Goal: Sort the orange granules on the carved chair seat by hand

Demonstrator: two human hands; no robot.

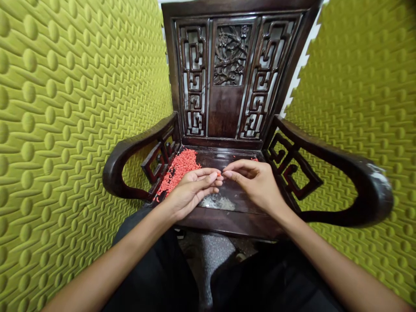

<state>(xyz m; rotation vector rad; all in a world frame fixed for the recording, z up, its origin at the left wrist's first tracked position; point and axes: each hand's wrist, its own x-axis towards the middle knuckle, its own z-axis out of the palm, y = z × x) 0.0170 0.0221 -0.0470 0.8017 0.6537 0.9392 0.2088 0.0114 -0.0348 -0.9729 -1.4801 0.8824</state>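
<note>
Over the front of the chair seat, my left hand [195,186] pinches a small red piece [219,174] between thumb and forefinger. My right hand [253,180] is just to its right, with thumb and forefinger pressed together close to that piece. What the right fingertips hold, if anything, is too small to make out. A heap of small red pieces [182,164] is spread along the left side of the seat, partly hidden by my left hand. A few more red pieces [255,159] lie at the back right of the seat, behind my right hand.
The dark wooden chair [224,219] faces me, with a carved openwork back [224,108]. Its curved left armrest [112,169] and right armrest [373,195] flank the seat. Yellow-green textured panels [65,130] stand on both sides. My dark-clothed legs are below.
</note>
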